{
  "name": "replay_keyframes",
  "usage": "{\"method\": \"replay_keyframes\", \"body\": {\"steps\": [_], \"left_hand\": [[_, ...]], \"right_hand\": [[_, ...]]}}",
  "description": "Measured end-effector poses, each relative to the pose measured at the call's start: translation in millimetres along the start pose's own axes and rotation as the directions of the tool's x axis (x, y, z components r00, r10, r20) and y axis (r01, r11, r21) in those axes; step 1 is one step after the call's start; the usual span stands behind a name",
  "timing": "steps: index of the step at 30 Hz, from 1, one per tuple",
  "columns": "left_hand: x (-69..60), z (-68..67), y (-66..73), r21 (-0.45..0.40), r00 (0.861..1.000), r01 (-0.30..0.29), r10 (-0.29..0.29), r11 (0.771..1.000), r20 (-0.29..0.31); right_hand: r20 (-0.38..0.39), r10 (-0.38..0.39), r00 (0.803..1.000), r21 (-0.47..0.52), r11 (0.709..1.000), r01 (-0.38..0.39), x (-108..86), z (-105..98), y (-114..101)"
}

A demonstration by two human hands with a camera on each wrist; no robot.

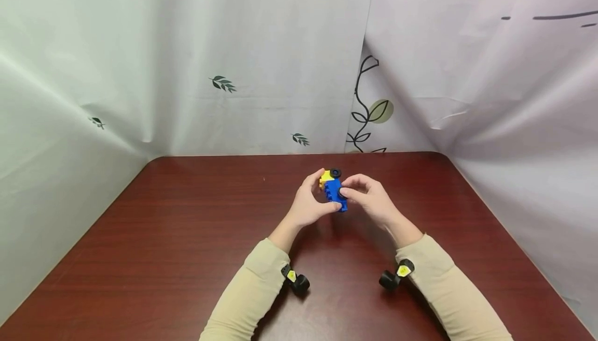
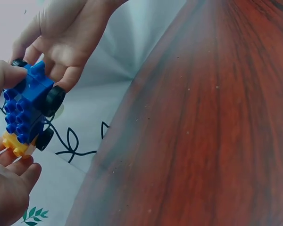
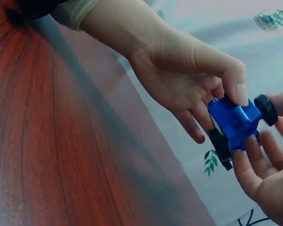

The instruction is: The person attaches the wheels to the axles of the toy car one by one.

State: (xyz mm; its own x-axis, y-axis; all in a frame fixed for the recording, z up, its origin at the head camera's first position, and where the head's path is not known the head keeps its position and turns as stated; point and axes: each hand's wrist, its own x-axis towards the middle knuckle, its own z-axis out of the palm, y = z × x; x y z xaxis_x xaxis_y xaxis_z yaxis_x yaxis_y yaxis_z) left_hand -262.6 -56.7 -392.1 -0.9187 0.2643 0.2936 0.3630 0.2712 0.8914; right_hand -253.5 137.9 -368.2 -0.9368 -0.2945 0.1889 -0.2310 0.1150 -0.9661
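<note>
A small toy car [image 1: 334, 189] made of blue and yellow building blocks, with black wheels, is held tilted above the table. My left hand [image 1: 308, 203] grips it, the thumb at the blue end and the fingers at the yellow block [image 2: 18, 144]. From the right, my right hand [image 1: 371, 198] pinches a black wheel [image 3: 265, 110] on the car's side, its thumb on the wheel. Other fingers of that hand lie near the blue body [image 3: 233, 121]. Studs show along the blue blocks in the left wrist view. Fingers hide part of the car.
A dark red wood-grain table [image 1: 187, 237] lies below both hands. Pale curtains [image 1: 280, 60] with leaf prints hang behind and beside it. Each sleeve carries a small black wrist camera, one left [image 1: 299, 283] and one right [image 1: 390, 280].
</note>
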Motion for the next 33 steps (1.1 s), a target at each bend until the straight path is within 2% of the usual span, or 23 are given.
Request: {"method": "replay_keyframes", "body": {"steps": [4,9,12,16,21,33], "left_hand": [[0.5,-0.2,1.7,-0.008,1.000,-0.011,0.011,1.000,-0.020],[0.2,-0.5,2.9,-0.018,1.000,-0.011,0.011,1.000,-0.013],[0.1,-0.4,4.0,-0.025,1.000,-0.019,0.019,1.000,-0.009],[0.2,-0.6,5.6,-0.021,0.999,-0.036,0.036,0.999,-0.012],[0.9,-1.4,5.0,0.003,0.999,-0.040,0.040,0.999,-0.020],[0.9,1.0,4.7,0.043,0.998,-0.041,0.043,0.998,-0.038]], "right_hand": [[0.074,0.101,0.992,0.051,0.993,-0.105,0.4,3,-1],[0.207,0.195,0.959,0.165,0.959,-0.231,-0.6,3,-4],[0.256,0.218,0.942,0.212,0.938,-0.274,-1.0,3,-5],[0.299,0.187,0.936,0.251,0.931,-0.266,-0.6,4,-4],[0.310,0.164,0.936,0.271,0.929,-0.253,-0.3,7,-3],[0.245,0.200,0.949,0.294,0.917,-0.269,-0.5,11,-2]]}}
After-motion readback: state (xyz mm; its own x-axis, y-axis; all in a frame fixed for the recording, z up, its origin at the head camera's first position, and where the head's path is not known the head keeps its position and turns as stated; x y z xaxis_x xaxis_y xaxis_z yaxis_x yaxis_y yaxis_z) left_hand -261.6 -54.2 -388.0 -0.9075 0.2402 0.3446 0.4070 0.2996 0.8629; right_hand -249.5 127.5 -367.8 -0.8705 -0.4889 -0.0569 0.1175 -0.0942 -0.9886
